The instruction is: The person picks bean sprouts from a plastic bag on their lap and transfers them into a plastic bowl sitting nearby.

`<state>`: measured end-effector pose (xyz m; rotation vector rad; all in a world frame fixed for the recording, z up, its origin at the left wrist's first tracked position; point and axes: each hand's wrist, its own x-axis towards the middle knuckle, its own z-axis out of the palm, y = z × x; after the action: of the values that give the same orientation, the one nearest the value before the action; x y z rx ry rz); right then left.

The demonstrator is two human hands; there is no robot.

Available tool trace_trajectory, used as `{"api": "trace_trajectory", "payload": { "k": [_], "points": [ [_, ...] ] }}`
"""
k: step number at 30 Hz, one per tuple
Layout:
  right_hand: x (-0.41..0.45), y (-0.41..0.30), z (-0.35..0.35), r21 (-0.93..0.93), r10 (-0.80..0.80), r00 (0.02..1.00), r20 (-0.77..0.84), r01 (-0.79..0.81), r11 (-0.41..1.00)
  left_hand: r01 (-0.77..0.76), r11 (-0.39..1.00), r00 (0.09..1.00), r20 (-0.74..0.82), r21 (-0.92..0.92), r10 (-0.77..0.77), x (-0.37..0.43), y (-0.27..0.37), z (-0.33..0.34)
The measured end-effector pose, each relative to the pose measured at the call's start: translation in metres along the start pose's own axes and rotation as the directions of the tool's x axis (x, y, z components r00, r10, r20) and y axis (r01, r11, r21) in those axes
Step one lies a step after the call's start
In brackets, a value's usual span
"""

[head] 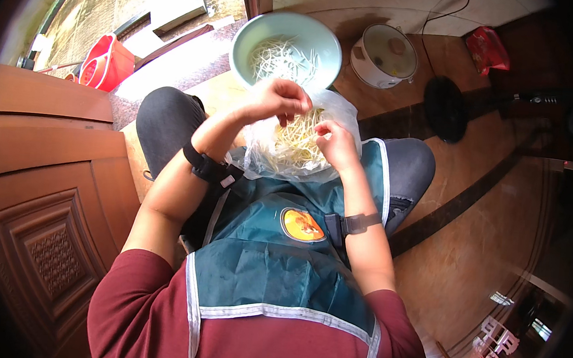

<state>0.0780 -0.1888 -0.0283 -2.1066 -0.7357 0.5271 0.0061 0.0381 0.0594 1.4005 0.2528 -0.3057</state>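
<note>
A clear plastic bag of bean sprouts lies open in my lap. My left hand hovers over the far side of the bag, its fingertips drawn together. Close by, at the bag's right side, my right hand has thumb and forefinger near each other at the sprouts. Whether either hand pinches a sprout is too small to make out. Just beyond the bag stands a pale green plastic basin, with paler sprouts spread on its bottom; my left hand is close to its near rim.
A white lidded pot stands right of the basin. Further right are a round black base and a red dustpan. At left are a carved wooden door and a red mop bucket. White plastic stools show at far lower right.
</note>
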Motion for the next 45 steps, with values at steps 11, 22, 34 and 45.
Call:
{"api": "trace_trajectory", "payload": {
  "k": [11,22,34,45],
  "points": [
    [-0.003,-0.016,-0.004,-0.49,0.339,0.904,0.26,-0.179,0.853,-0.106,0.714,0.808,-0.359,0.692,0.468,0.017,-0.015,-0.023],
    [0.005,0.005,-0.007,0.148,0.151,0.935,0.322,-0.207,0.967,-0.076,0.333,0.987,0.023,0.94,0.161,-0.002,-0.033,0.043],
    [0.006,0.003,-0.002,0.364,0.193,0.977,0.094,-0.214,0.907,0.313,0.948,0.945,-0.085,-0.059,-0.317,0.017,-0.052,0.03],
    [0.003,-0.024,0.003,0.643,0.185,0.97,0.156,-0.242,0.727,0.243,0.868,0.958,-0.034,-0.433,-0.285,0.014,-0.053,0.031]
  ]
}}
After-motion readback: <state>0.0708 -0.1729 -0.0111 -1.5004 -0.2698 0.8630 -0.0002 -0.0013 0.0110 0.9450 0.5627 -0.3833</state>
